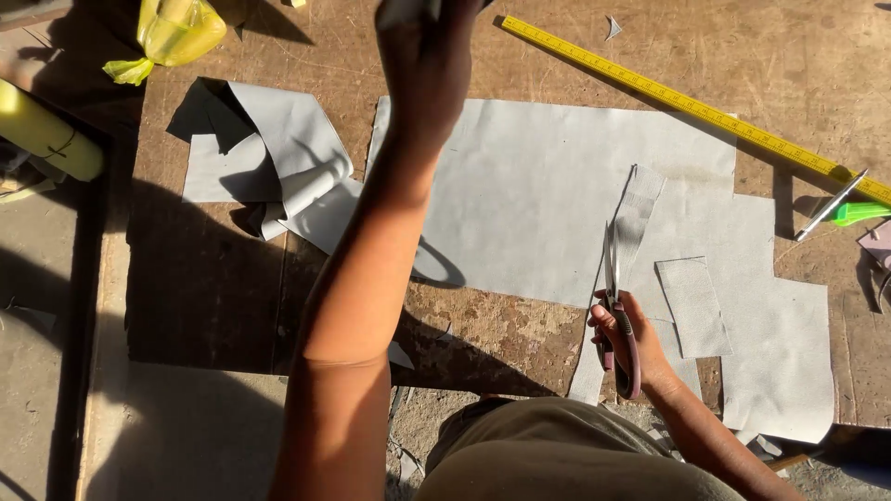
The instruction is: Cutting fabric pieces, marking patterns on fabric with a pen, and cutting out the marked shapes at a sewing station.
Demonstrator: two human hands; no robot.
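Head view: right hand [624, 341] grips scissors [614, 306], blades nearly closed in the grey sheet [529, 195]. Left hand [429, 51] is raised, perhaps pinching a scrap; its grip is unclear. Cutting underway; steady sheet next.

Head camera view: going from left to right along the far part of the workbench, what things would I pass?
Yellow plastic bag → crumpled grey sheet → raised left hand → yellow measuring tape → green-handled tool.
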